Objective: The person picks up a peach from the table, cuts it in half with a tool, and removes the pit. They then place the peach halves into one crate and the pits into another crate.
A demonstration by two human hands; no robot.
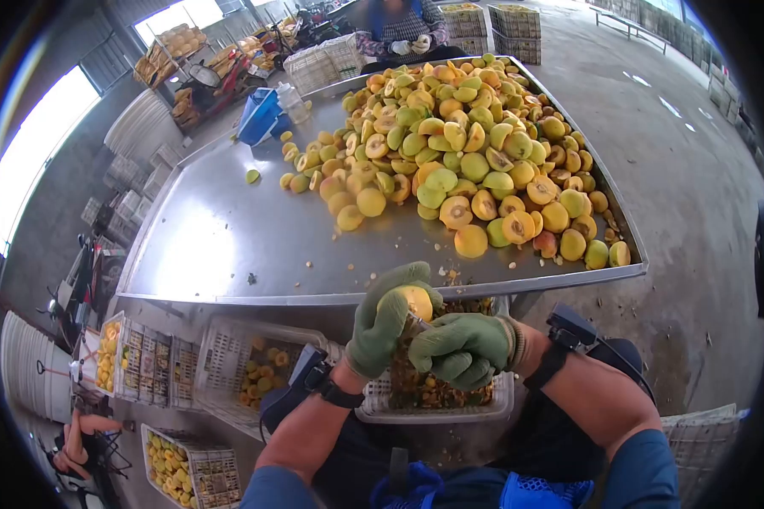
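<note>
Gloved left hand grips fruit; right hand clenches small tool above crate. Most of heap on table seems halved, some whole.

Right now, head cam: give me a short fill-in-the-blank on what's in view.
1. The left hand and right hand are gloved in ___.
2. The fruit is gripped by the ___ hand.
3. The crate below both hands is ___ in colour.
Missing words: green; left; white.
</note>
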